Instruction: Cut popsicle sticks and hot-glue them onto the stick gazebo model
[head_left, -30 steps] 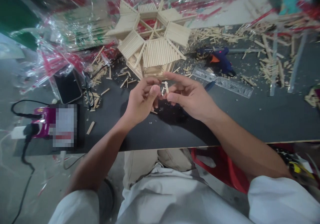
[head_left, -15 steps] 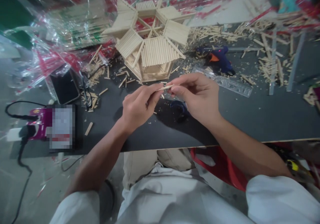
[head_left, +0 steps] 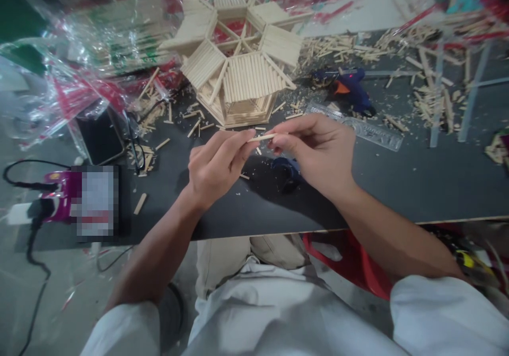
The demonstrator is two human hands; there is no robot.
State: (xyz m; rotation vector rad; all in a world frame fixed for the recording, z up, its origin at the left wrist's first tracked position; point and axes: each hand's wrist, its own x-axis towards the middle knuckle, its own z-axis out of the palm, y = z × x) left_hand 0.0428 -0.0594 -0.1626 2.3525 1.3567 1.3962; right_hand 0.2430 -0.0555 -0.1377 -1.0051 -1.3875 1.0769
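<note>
A short, thin wooden stick (head_left: 262, 138) is pinched at both ends between my hands, above the dark tabletop. My left hand (head_left: 218, 162) has thumb and fingertips closed on its left end. The thumb and index finger of my right hand (head_left: 320, 152) grip its right end. Just beyond stands a six-sided model (head_left: 252, 78) built of wooden sticks, with slatted roof panels round an open middle. A dark blue object (head_left: 284, 170), partly hidden by my right hand, lies on the table beneath it.
A blue glue gun (head_left: 352, 88) and a clear ruler (head_left: 374, 131) lie right of the model. Stick offcuts (head_left: 435, 96) and clear glue sticks (head_left: 475, 94) are scattered farther right. At left are plastic wrapping (head_left: 75, 80), a phone (head_left: 99, 136) and a purple power strip (head_left: 59, 197).
My hands have drawn slightly apart, the left one shifting a little leftward, and more of the stick shows between them. The view has shifted slightly.
</note>
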